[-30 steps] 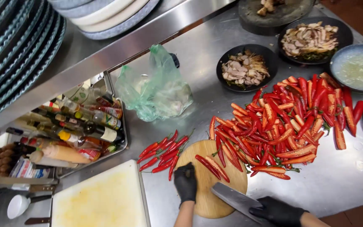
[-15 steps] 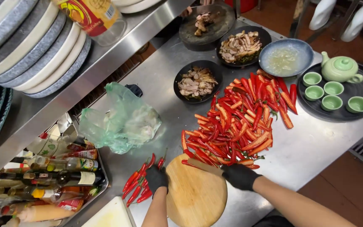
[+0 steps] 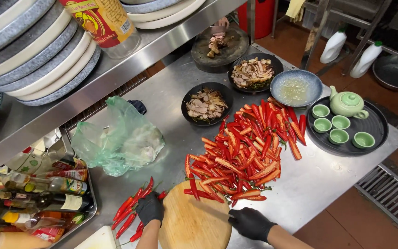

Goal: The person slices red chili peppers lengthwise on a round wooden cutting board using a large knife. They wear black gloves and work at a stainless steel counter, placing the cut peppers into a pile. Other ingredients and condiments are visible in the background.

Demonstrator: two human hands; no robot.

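Chillies (image 3: 240, 157) lie heaped on the steel table (image 3: 318, 184), touching the far edge of the round board (image 3: 192, 221); left hand (image 3: 150, 208) (gloved, curled) rests on whole chillies (image 3: 130, 210) at the board's rim; right hand (image 3: 250, 223) is closed round a knife (image 3: 210, 208); with the blade angled towards the left fingers, a slip could cut them.

Single head-worn camera, looking steeply down and forward over the steel surface (image 3: 162, 99). It's sitting close: both gloved hands are cropping at the bottom edge, the shelf (image 3: 130, 60) of plates is filling the top left, floor showing at right. No second view overlapping.
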